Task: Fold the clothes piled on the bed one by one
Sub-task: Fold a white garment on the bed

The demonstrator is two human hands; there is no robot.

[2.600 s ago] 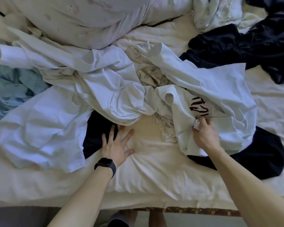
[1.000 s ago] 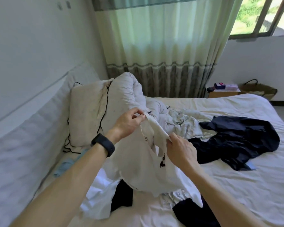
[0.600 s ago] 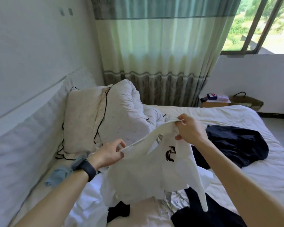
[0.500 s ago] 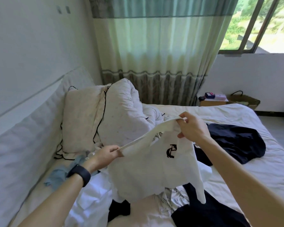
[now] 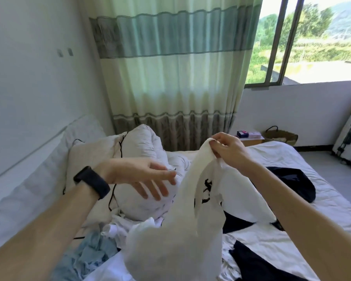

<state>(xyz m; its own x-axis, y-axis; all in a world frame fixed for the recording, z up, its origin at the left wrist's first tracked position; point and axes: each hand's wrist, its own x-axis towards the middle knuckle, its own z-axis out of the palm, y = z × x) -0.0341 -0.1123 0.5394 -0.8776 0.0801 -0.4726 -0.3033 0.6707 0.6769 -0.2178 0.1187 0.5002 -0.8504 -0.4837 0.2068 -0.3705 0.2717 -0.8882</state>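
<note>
- The right hand pinches the top edge of a white T-shirt, held up above the bed. The shirt hangs down from the fingers, bunched and twisted.
- The left hand is released, its fingers spread and holding nothing. It is just left of the hanging cloth and does not touch it.
- I see nothing folded anywhere. This shirt is only lifted out and is not yet spread or creased over.
- By my reckoning nearly everything is left to do. Below the left hand lie a light blue garment and crumpled white clothes. Dark garments lie beyond and beneath the right forearm.
- A black print sits on the shirt below the right hand, broken up by folds, and I cannot read it.
</note>
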